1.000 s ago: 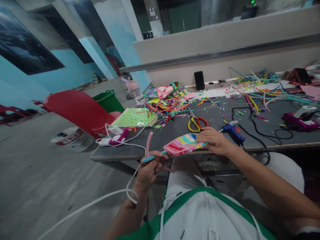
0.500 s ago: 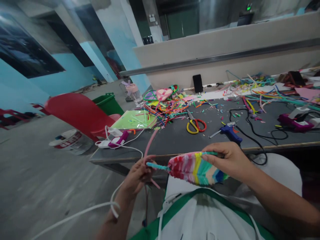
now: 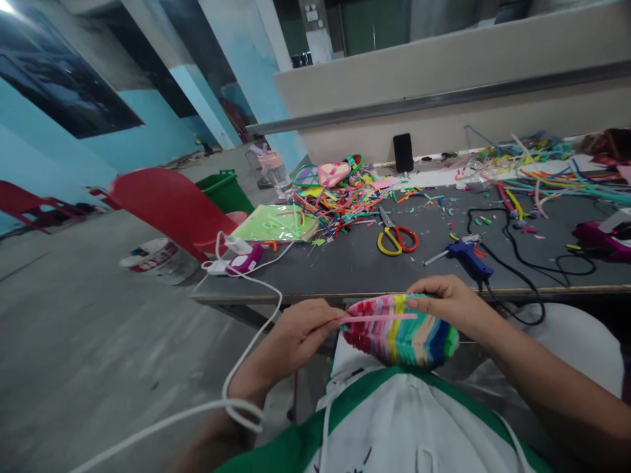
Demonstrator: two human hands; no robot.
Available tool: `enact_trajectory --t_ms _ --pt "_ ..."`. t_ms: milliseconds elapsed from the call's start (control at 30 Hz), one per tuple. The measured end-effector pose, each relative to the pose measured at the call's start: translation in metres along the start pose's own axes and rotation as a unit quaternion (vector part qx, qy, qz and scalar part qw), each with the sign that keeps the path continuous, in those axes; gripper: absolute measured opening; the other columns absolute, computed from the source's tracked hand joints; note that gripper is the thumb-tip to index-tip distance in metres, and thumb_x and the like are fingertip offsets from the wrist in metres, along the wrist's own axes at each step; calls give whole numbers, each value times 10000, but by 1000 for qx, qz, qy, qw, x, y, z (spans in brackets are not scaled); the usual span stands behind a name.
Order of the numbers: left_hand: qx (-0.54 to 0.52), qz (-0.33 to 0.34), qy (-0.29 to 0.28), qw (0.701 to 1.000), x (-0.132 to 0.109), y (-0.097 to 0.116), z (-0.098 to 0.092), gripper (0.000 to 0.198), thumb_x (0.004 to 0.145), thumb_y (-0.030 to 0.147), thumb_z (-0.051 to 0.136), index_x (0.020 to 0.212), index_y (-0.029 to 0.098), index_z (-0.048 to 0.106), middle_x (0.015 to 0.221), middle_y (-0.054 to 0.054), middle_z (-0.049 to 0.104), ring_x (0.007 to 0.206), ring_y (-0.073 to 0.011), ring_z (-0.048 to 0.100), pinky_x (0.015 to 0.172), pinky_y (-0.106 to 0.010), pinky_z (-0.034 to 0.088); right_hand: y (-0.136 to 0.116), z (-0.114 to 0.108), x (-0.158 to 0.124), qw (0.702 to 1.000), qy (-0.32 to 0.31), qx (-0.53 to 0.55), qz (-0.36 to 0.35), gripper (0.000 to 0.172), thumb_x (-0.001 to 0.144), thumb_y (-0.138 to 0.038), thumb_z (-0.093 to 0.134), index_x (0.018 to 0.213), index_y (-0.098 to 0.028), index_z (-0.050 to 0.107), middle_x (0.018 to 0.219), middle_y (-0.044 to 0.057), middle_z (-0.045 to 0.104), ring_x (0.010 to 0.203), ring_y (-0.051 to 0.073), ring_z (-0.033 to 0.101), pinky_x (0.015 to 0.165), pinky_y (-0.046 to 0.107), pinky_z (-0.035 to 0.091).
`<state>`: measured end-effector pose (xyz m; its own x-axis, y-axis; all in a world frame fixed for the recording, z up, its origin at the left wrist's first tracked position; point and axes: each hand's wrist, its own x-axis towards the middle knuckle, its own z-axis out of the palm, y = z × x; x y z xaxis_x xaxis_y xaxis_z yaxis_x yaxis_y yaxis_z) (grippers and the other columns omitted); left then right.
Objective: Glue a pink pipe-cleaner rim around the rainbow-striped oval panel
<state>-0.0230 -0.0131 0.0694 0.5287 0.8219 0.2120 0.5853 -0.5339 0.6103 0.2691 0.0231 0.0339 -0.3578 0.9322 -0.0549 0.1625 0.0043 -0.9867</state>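
A red chair point(image 3: 162, 203) stands left of the grey table point(image 3: 345, 269). Just short of the table's near edge, over the lap, the left hand point(image 3: 296, 338) pinches a pink pipe cleaner point(image 3: 379, 318) laid across a rainbow-striped woven piece point(image 3: 401, 338). The right hand point(image 3: 448, 305) grips that piece by its upper edge. A blue glue gun point(image 3: 468, 255) lies just beyond on the table.

In the upper left of your frame, a blue wall point(image 3: 148, 141) carries a dark panel point(image 3: 64, 79), with a bright light point(image 3: 6, 6) in the top corner. Grey floor point(image 3: 89, 341) fills your lower left. At centre left a red chair point(image 3: 167, 203) stands at the end of the dark surface point(image 3: 355, 263), a green bin point(image 3: 224, 190) behind it and a white bucket point(image 3: 160, 256) beside it. Across the upper right runs a beige partition point(image 3: 444, 72) with a metal rail point(image 3: 444, 98).
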Motion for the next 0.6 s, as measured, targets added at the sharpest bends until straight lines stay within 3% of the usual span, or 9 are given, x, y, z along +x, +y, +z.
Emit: enact_trajectory --t_ms 133,300,600 --pt "0 -7 50 999 7 -1 18 230 913 236 507 963 188 727 869 -83 719 798 -180 650 727 -252 487 2 1 -2 1000 -20 8 17 305 681 -419 744 817 -147 738 726 20 708 627 160 629 546 237 496" --pt "-9 7 57 998 2 -6 35 294 906 208 514 1148 222 680 1020 -81 740 828 -175 678 737 -258 510 5 1 -5 999 -50 14 12 288 727 -415 721 850 -155 727 757 15 704 667 156 638 578 229 502" --pt "-32 1 100 994 -1 -10 40 212 851 209 590 982 230 756 879 -67 770 757 -188 701 690 -270 526 7 0 -3 996 -87 13 29 275 724 -436 724 840 -186 725 751 5 698 647 146 628 585 232 505"
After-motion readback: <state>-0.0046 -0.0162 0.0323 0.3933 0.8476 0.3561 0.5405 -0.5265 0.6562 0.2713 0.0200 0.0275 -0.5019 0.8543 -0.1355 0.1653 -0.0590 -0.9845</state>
